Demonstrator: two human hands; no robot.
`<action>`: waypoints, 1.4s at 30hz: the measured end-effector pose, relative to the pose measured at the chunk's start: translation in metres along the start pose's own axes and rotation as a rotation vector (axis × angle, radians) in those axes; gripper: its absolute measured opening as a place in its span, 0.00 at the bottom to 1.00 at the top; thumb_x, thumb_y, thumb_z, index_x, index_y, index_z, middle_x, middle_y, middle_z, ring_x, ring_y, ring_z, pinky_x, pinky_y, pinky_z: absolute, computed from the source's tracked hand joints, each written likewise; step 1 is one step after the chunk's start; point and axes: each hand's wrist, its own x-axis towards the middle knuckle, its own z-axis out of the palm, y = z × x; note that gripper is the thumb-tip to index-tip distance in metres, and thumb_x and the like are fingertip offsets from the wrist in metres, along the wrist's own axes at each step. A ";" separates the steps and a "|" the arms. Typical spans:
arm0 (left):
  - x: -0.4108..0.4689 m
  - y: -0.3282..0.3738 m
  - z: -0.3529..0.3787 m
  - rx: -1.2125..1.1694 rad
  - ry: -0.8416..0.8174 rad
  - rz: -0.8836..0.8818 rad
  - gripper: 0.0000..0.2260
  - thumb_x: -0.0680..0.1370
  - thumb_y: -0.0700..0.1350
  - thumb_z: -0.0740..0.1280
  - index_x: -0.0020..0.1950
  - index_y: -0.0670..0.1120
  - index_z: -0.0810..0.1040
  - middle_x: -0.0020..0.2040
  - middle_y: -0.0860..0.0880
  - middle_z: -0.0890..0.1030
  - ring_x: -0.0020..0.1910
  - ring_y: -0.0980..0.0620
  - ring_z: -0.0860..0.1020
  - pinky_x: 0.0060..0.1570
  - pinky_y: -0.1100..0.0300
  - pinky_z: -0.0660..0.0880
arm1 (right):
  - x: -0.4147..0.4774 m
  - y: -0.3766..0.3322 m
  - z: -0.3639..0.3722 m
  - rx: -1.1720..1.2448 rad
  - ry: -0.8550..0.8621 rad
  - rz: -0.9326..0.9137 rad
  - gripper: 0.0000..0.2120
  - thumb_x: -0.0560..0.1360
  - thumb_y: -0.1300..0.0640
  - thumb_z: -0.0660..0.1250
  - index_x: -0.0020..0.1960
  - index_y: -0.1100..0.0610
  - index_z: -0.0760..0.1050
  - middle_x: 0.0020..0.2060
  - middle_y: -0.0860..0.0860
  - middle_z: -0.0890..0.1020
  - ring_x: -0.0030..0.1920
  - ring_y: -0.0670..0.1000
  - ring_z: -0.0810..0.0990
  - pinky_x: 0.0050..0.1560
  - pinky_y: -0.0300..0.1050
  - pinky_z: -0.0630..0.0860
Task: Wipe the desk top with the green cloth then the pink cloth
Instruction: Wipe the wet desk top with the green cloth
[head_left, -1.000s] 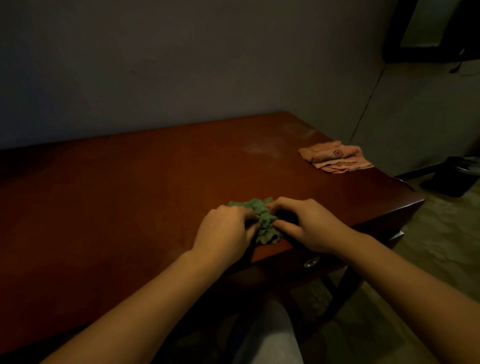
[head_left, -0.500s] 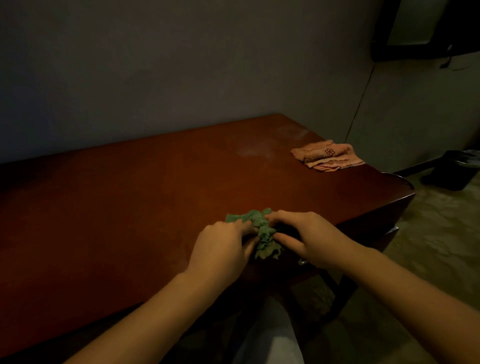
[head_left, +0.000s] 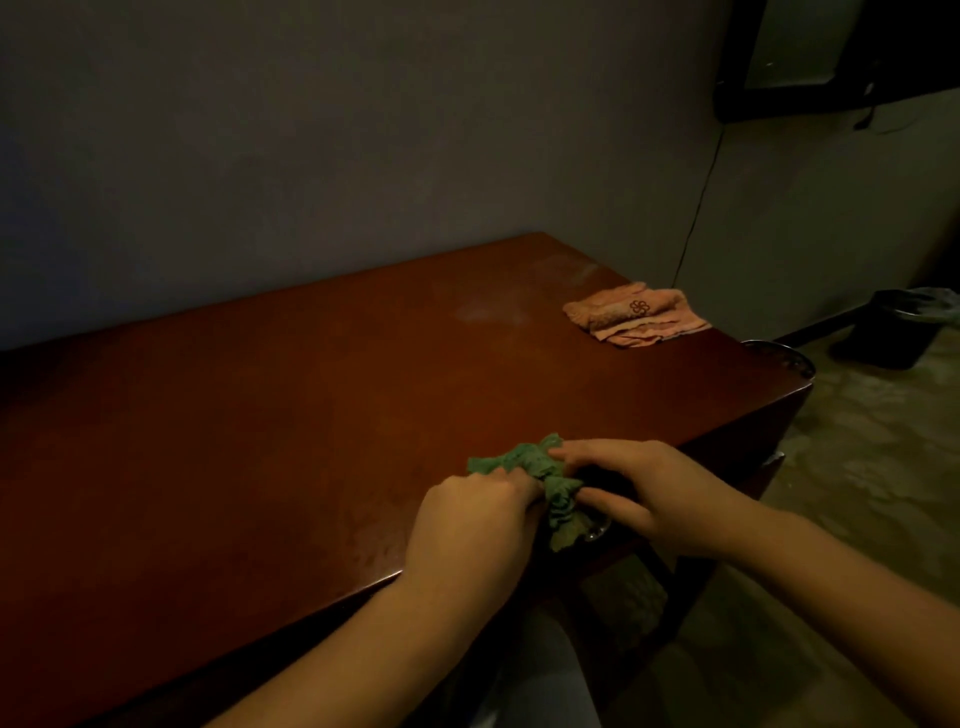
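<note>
The green cloth (head_left: 527, 460) lies bunched at the near edge of the reddish-brown worktop (head_left: 311, 405), at about 5 o'clock from the middle of the view, with its lower end hanging over the edge. Both hands grip it. The left hand (head_left: 467, 525) has its fingers (head_left: 511, 480) curled into the cloth's left part. The right hand (head_left: 660, 493) pinches the right part between thumb and curled fingers. The hands sit just beside each other, with the cloth between them. The pink cloth (head_left: 636, 314) lies folded near the worktop's far right corner, at about 2 o'clock, well apart from the hands. A dark bin (head_left: 893, 332) stands on the floor at 3 o'clock.
</note>
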 end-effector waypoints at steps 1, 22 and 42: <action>0.002 0.003 0.002 0.003 0.000 0.008 0.14 0.84 0.54 0.55 0.61 0.54 0.77 0.53 0.53 0.81 0.47 0.51 0.79 0.46 0.54 0.76 | -0.002 0.004 -0.002 0.010 -0.005 -0.001 0.22 0.78 0.46 0.65 0.72 0.41 0.68 0.66 0.37 0.74 0.67 0.36 0.70 0.66 0.35 0.70; 0.080 -0.003 0.014 -0.070 -0.025 -0.071 0.10 0.82 0.49 0.62 0.54 0.50 0.82 0.46 0.48 0.84 0.41 0.46 0.80 0.43 0.49 0.81 | 0.042 0.029 -0.033 -0.033 0.022 0.136 0.10 0.77 0.50 0.68 0.58 0.46 0.76 0.58 0.43 0.80 0.58 0.45 0.78 0.57 0.43 0.75; 0.082 -0.043 0.002 -0.295 -0.094 -0.035 0.13 0.81 0.51 0.66 0.64 0.54 0.80 0.64 0.55 0.80 0.60 0.53 0.78 0.63 0.55 0.74 | 0.059 0.039 -0.038 0.040 -0.057 0.093 0.06 0.77 0.49 0.68 0.53 0.41 0.75 0.65 0.38 0.76 0.65 0.41 0.74 0.64 0.46 0.74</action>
